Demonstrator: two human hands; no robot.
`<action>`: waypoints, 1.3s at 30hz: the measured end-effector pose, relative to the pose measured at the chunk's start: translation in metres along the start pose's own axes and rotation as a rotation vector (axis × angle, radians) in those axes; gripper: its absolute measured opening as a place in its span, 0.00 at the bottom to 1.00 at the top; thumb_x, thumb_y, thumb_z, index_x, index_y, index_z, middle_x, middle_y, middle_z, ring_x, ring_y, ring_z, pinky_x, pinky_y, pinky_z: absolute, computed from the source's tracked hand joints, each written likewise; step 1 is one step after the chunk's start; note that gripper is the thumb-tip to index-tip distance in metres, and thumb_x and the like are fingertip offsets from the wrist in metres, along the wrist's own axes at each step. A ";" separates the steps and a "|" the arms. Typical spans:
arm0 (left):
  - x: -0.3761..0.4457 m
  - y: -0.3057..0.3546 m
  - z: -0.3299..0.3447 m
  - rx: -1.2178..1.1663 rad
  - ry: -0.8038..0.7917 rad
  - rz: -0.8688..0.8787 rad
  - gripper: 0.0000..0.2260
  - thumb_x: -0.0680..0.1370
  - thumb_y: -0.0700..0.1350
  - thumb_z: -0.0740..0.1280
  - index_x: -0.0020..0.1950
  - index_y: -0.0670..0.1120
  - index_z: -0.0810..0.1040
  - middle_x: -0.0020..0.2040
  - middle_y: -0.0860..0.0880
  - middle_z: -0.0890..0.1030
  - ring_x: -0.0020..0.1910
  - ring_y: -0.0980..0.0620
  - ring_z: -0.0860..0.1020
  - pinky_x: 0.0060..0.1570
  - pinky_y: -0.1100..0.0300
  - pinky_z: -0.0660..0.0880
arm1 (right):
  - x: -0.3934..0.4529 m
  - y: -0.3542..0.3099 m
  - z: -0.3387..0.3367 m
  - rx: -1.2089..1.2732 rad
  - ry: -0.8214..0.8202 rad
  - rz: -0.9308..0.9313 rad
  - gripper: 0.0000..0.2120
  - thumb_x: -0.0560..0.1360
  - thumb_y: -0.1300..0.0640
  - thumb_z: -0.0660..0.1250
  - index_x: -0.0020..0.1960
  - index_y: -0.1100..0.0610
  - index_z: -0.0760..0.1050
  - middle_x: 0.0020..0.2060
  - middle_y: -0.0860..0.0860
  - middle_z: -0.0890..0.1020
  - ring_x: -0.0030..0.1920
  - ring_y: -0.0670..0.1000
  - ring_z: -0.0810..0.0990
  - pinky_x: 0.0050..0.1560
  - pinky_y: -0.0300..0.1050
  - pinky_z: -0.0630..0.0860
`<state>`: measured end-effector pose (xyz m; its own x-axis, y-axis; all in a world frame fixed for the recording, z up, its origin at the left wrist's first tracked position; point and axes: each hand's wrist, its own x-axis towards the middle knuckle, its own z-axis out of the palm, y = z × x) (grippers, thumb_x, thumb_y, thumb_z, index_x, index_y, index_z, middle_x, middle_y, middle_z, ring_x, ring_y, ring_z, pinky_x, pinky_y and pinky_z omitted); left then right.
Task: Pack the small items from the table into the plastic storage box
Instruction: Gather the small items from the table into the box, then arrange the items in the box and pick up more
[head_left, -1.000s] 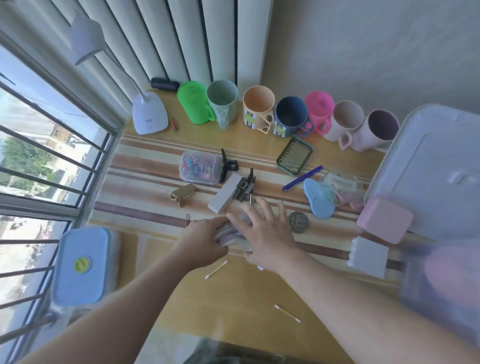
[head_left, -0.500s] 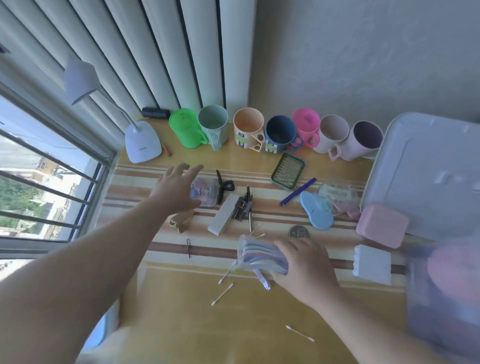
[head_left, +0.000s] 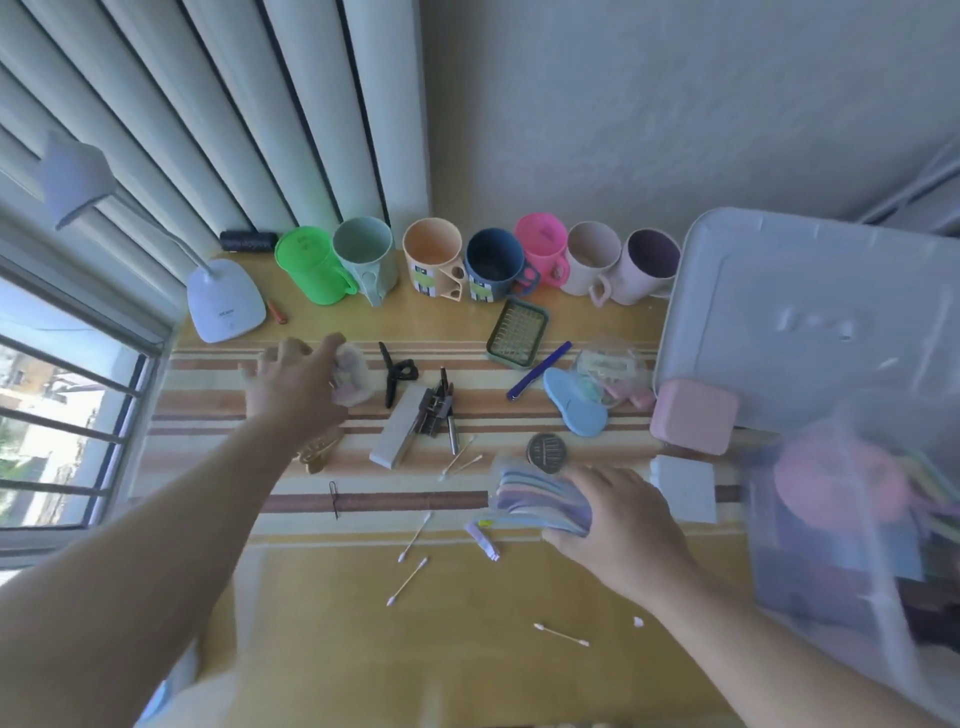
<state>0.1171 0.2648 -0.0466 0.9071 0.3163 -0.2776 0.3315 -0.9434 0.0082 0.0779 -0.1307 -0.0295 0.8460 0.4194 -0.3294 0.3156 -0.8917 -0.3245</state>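
My right hand (head_left: 618, 519) grips a clear packet of pastel strips (head_left: 540, 493) just above the table, left of the clear plastic storage box (head_left: 852, 561) at the right edge. My left hand (head_left: 293, 387) is over a small clear case of colourful bits (head_left: 353, 379) on the striped mat, fingers curled around it; it is blurred, and whether the case is lifted is unclear. Loose on the mat are a black hair claw (head_left: 395, 371), a white bar with black clips (head_left: 402, 431), a round needle disc (head_left: 546, 452), a blue oval piece (head_left: 574, 408) and several cotton swabs (head_left: 408, 581).
A row of coloured mugs (head_left: 493, 265) lines the back wall. A white desk lamp (head_left: 226, 301) stands back left by the window. The box's lid (head_left: 810, 322) leans at the right, with a pink case (head_left: 693, 415) and a white block (head_left: 685, 488) in front of it.
My right hand has carried the packet of pastel strips to the right, toward the storage box. My left hand has reached forward and closed around the small clear case.
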 end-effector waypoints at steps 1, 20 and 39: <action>-0.012 0.005 -0.009 -0.056 0.057 0.000 0.44 0.62 0.51 0.81 0.73 0.61 0.62 0.62 0.41 0.75 0.60 0.33 0.75 0.58 0.34 0.76 | -0.001 0.003 -0.007 0.038 0.006 0.006 0.31 0.70 0.36 0.75 0.69 0.46 0.75 0.58 0.44 0.81 0.60 0.52 0.78 0.59 0.51 0.74; -0.208 0.413 -0.066 -0.430 0.080 0.650 0.41 0.61 0.57 0.79 0.73 0.55 0.69 0.67 0.52 0.72 0.62 0.46 0.75 0.56 0.52 0.77 | -0.178 0.379 -0.178 0.202 0.308 0.362 0.20 0.64 0.45 0.77 0.55 0.39 0.78 0.48 0.39 0.82 0.48 0.46 0.81 0.44 0.46 0.77; -0.247 0.617 0.019 -0.036 -0.116 0.562 0.40 0.63 0.58 0.75 0.73 0.59 0.67 0.67 0.53 0.73 0.64 0.45 0.74 0.61 0.49 0.74 | -0.122 0.532 -0.128 0.105 0.109 0.238 0.27 0.75 0.50 0.77 0.72 0.50 0.74 0.64 0.50 0.77 0.64 0.56 0.75 0.61 0.53 0.75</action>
<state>0.0921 -0.3970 0.0088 0.9129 -0.2477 -0.3245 -0.1830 -0.9588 0.2171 0.1976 -0.6783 -0.0487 0.9340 0.1745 -0.3117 0.0613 -0.9379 -0.3414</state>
